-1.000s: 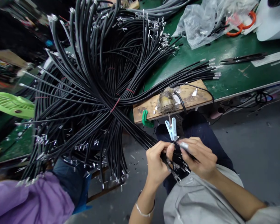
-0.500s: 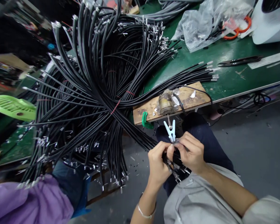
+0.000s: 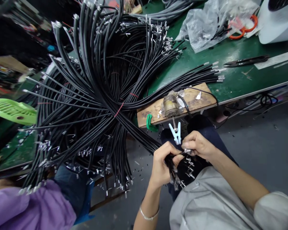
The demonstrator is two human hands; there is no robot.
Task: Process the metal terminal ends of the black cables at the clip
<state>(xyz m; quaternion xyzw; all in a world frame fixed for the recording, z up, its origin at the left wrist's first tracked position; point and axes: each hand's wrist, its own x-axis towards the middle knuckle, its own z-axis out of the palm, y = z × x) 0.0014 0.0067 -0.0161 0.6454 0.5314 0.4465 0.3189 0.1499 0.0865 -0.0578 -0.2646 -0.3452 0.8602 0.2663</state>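
My left hand [image 3: 162, 166] is closed round a bunch of thin black cables [image 3: 175, 174] whose metal-tipped ends stick out below the fist. My right hand [image 3: 198, 145] pinches one cable's silver end [image 3: 187, 150] just beside the left thumb. Both hands are over my lap, right under a light blue clothespin [image 3: 175, 132] that hangs from a small taped device [image 3: 170, 105] on a wooden board [image 3: 199, 99]. The held cables run up left into a huge fan of black cables [image 3: 91, 95] tied with red bands.
The green workbench [image 3: 230, 80] carries a crumpled plastic bag [image 3: 206, 25], orange scissors [image 3: 242, 30], black snips [image 3: 247, 60] and a white object [image 3: 278, 22]. A green clamp [image 3: 150, 123] grips the board. A person in purple [image 3: 33, 207] sits at lower left near a green fan guard [image 3: 12, 110].
My right hand has shifted up and left toward the clothespin, keeping its pinch on a cable end. The left hand's bundle has swung downward. The big cable fan stays put.
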